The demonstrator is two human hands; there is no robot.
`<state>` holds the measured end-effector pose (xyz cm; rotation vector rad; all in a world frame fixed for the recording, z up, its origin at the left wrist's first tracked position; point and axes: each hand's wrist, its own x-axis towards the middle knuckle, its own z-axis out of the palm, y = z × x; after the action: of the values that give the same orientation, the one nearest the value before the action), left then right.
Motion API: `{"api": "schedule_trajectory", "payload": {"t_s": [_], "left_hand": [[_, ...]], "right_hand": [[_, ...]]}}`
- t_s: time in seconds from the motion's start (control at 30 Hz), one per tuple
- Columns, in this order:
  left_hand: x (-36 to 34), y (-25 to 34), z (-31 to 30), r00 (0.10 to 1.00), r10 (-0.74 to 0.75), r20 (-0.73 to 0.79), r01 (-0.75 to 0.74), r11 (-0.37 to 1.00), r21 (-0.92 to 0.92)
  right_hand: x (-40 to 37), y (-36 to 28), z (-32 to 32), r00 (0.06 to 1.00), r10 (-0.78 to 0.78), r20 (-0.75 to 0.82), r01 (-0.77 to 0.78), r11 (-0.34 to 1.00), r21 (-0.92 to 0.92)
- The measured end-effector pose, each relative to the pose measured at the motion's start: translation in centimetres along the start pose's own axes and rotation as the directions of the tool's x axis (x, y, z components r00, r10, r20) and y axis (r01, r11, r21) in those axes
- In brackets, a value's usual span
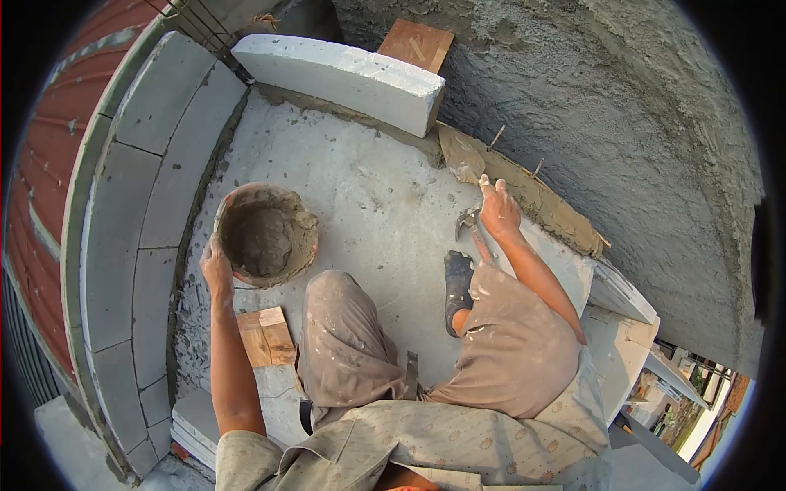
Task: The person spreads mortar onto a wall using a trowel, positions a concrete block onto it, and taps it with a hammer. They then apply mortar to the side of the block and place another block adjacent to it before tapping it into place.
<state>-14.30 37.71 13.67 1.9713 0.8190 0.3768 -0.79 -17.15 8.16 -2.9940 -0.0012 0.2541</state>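
Observation:
My left hand (216,266) grips the left rim of a round bucket (309,225) that holds wet grey mortar (260,237). My right hand (499,211) is closed on the handle of a trowel (463,159). The trowel's blade lies against the near end of a strip of mortar (544,196) along the floor's right edge. Just beyond the blade, a white block (344,78) stands on its mortar bed. Below my right hand, a hammer (468,221) rests beside my right foot, its handle partly hidden by my knee.
A curved wall of grey blocks (155,196) runs along the left. A rough grey wall (622,147) rises at the right. A wooden piece (266,337) lies by my left knee, and a brown board (417,45) stands behind the white block. Thin rods stick up from the mortar strip.

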Motion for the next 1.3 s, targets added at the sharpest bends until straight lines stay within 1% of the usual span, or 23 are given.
{"api": "schedule_trajectory", "payload": {"t_s": [0.03, 0.13, 0.23, 0.27, 0.3, 0.33, 0.4, 0.43, 0.47, 0.5, 0.53, 0.67, 0.7, 0.8, 0.87, 0.9, 0.93, 1.03, 1.07, 1.1, 1.13, 1.17, 1.3], "left_hand": [[-0.2, 0.1, -0.1, 1.0, -0.023, -0.01, 0.023, 1.0, -0.001], [-2.0, 1.8, -1.1, 0.988, -0.15, -0.037, 0.15, 0.989, -0.003], [-1.0, -6.1, -2.9, 0.991, -0.102, -0.092, 0.07, 0.953, -0.295], [-1.0, -9.1, -3.8, 0.979, -0.153, -0.138, 0.111, 0.955, -0.276], [-3.0, -7.2, -4.5, 0.919, -0.364, -0.15, 0.309, 0.903, -0.297], [-3.6, -8.9, -5.1, 0.874, -0.463, -0.15, 0.406, 0.864, -0.298], [-4.9, -16.0, -4.4, 0.834, -0.547, -0.076, 0.425, 0.723, -0.545], [-7.5, -13.8, -4.0, 0.872, -0.488, -0.033, 0.318, 0.618, -0.719], [-9.5, -14.5, -3.8, 0.824, -0.567, 0.016, 0.379, 0.53, -0.758], [-10.6, -18.0, -2.7, 0.844, -0.536, 0.027, 0.319, 0.46, -0.828], [-12.1, -18.4, -1.3, 0.758, -0.55, -0.351, 0.215, 0.718, -0.661], [-20.9, -14.3, -7.2, 0.791, -0.421, -0.445, 0.366, 0.907, -0.208], [-22.7, -14.8, -9.4, 0.769, -0.363, -0.526, 0.285, 0.931, -0.226], [-30.0, -19.0, -18.4, 0.574, -0.241, -0.783, 0.506, 0.856, 0.107], [-37.1, -20.6, -24.4, 0.335, -0.327, -0.883, 0.8, 0.594, 0.083], [-41.0, -22.0, -26.5, 0.173, -0.356, -0.918, 0.912, 0.411, 0.013], [-45.0, -22.4, -28.3, 0.079, -0.41, -0.909, 0.962, 0.272, -0.039], [-55.9, -24.4, -29.9, -0.18, -0.698, -0.693, 0.949, 0.061, -0.308], [-60.4, -28.5, -28.9, -0.067, -0.647, -0.76, 0.989, 0.058, -0.137], [-62.5, -28.4, -28.1, 0.147, -0.589, -0.794, 0.96, 0.278, -0.029], [-63.1, -29.1, -28.1, 0.176, -0.546, -0.819, 0.944, 0.329, -0.016], [-63.2, -29.9, -28.7, 0.174, -0.531, -0.83, 0.943, 0.332, -0.015], [-61.4, -30.2, -30.0, -0.063, -0.635, -0.77, 0.963, 0.164, -0.214]], "right_hand": [[0.5, 0.6, 0.7, 0.997, -0.065, -0.051, 0.058, 0.991, -0.119], [-0.5, 2.1, -1.5, 0.99, 0.046, 0.135, -0.024, 0.987, -0.158], [-4.2, 4.3, -4.6, 0.987, 0.07, 0.145, -0.055, 0.993, -0.106], [-4.6, 5.5, -4.9, 0.994, -0.013, 0.109, 0.019, 0.999, -0.047], [-5.1, 5.6, -6.9, 0.982, -0.166, 0.093, 0.168, 0.986, -0.016], [-5.3, 3.5, -10.5, 0.957, -0.253, 0.139, 0.25, 0.967, 0.044], [-4.6, -1.1, -16.0, 0.867, -0.482, 0.127, 0.459, 0.871, 0.177], [-4.9, -5.3, -19.3, 0.807, -0.573, 0.142, 0.532, 0.81, 0.249], [-5.1, -9.7, -21.8, 0.755, -0.632, 0.177, 0.588, 0.771, 0.246], [-5.5, -13.7, -23.3, 0.697, -0.683, 0.219, 0.639, 0.73, 0.244], [-5.6, -17.4, -23.8, 0.621, -0.746, 0.24, 0.706, 0.666, 0.241], [-7.3, -30.8, -22.5, 0.326, -0.904, 0.277, 0.882, 0.396, 0.254], [-7.5, -33.4, -20.8, 0.26, -0.923, 0.284, 0.912, 0.331, 0.242], [-8.1, -37.4, -15.5, 0.134, -0.964, 0.227, 0.957, 0.186, 0.223], [-7.4, -37.1, -12.7, 0.069, -0.988, 0.136, 0.977, 0.094, 0.192], [-9.1, -36.9, -13.9, 0.104, -0.983, 0.152, 0.963, 0.138, 0.231], [-9.4, -36.2, -14.3, 0.118, -0.972, 0.205, 0.953, 0.168, 0.251], [-8.2, -32.6, -15.6, 0.188, -0.932, 0.31, 0.919, 0.278, 0.279], [-7.5, -31.2, -15.7, 0.228, -0.916, 0.329, 0.912, 0.319, 0.258], [-6.9, -29.8, -15.7, 0.273, -0.897, 0.347, 0.9, 0.365, 0.237], [-6.2, -28.6, -15.7, 0.315, -0.877, 0.363, 0.886, 0.409, 0.219], [-5.7, -27.7, -15.6, 0.354, -0.849, 0.393, 0.875, 0.449, 0.182], [-5.1, -26.1, -14.9, 0.438, -0.767, 0.469, 0.828, 0.548, 0.121]]}}
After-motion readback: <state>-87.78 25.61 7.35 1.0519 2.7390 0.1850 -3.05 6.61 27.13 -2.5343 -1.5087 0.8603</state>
